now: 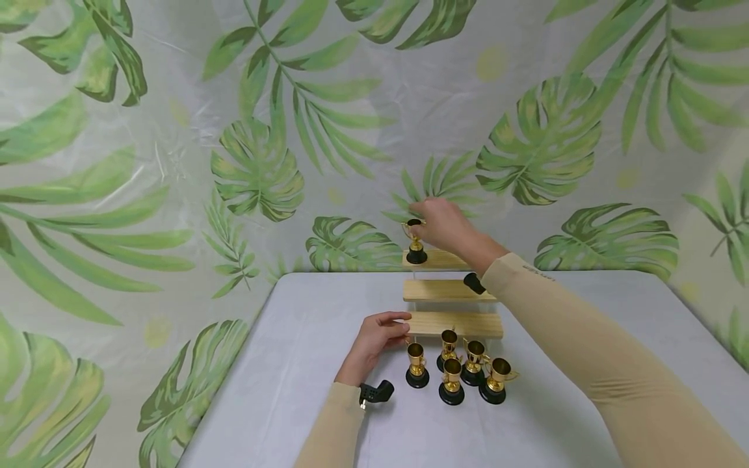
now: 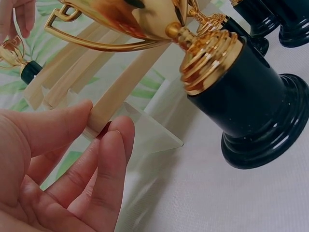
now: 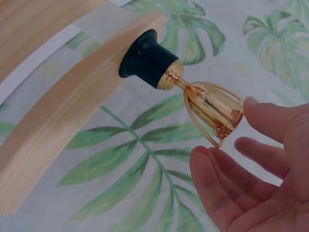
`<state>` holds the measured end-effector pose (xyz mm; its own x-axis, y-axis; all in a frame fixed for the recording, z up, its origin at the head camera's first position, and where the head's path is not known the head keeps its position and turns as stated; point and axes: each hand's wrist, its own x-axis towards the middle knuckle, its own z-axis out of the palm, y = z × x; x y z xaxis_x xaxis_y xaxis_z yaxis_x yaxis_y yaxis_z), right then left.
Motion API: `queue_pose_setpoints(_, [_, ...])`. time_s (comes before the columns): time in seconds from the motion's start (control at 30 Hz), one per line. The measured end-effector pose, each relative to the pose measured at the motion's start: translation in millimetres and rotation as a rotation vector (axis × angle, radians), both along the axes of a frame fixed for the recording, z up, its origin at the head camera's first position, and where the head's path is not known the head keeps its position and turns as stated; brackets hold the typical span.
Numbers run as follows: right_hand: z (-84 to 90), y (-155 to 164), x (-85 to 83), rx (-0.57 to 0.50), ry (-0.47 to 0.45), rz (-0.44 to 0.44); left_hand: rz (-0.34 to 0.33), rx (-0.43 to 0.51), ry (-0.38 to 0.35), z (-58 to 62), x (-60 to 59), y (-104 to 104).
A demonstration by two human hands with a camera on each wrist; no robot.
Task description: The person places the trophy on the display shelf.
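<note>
A small gold trophy cup [image 1: 416, 242] with a black base stands at the left end of the top wooden board. My right hand [image 1: 445, 224] reaches over to it, thumb and fingertips at either side of its rim and handles in the right wrist view. My left hand [image 1: 377, 338] pinches the left end of the lowest wooden board [image 1: 456, 324] between thumb and fingers. Beside that hand, a gold trophy [image 1: 417, 364] stands on the table, large in the left wrist view.
Several more gold trophies [image 1: 452, 380] stand close together in front of the three-step wooden rack, whose middle board [image 1: 439, 290] shows below the right forearm. A white cloth covers the table [image 1: 304, 364]. Behind it hangs a leaf-patterned curtain [image 1: 351, 130].
</note>
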<state>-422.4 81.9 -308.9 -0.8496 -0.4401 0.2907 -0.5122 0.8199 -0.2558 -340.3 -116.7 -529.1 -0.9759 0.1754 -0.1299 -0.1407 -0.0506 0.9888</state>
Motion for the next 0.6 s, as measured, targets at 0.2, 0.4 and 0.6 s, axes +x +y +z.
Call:
queue_pose_setpoints(0.2, [5.2,3,8.9,-0.015,0.006,-0.015,-0.001,0.001,0.008,1.0,1.3,0])
queue_pose_setpoints(0.4, [10.7,6,20.0,-0.003,0.015,-0.019,-0.009,0.013,0.003,0.0,1.0,1])
queue_pose_setpoints(0.6, [15.9,10,31.0,0.018,0.041,-0.029,-0.013,0.014,0.020,1.1,1.7,1])
